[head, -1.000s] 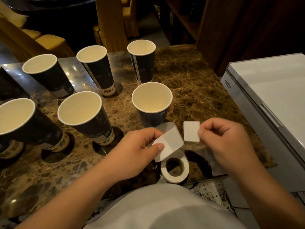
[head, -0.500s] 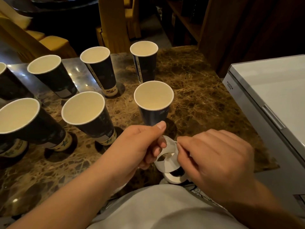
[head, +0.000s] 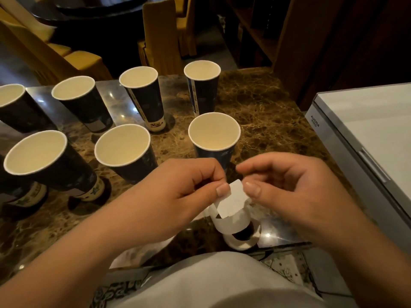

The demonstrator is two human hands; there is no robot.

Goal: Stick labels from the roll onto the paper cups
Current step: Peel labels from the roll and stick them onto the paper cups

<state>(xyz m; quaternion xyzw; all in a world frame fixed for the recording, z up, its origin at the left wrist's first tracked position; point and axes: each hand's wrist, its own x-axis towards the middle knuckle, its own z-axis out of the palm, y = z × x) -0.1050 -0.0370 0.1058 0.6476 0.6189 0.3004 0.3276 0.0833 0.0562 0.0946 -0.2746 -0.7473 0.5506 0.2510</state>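
Observation:
Several dark blue paper cups stand open-mouthed on the marble table point(head: 266, 112). The nearest cup point(head: 214, 134) is just beyond my hands, with another cup point(head: 124, 147) to its left. A white label strip point(head: 232, 202) curls up from the label roll point(head: 241, 240), which lies at the table's near edge. My left hand point(head: 184, 192) pinches the strip's left edge between thumb and fingers. My right hand point(head: 289, 187) has curled fingers and its thumb tip is on the strip's right edge. Both hands hover above the roll, just in front of the nearest cup.
A white appliance point(head: 367, 141) with a flat lid stands close on the right of the table. Yellow chairs point(head: 162, 41) and dark wooden furniture are behind the table. More cups point(head: 33, 156) crowd the left side.
A second ago my right hand held a loose label out to the right. Both hands have since come together on the strip above the roll, and the loose label is out of sight.

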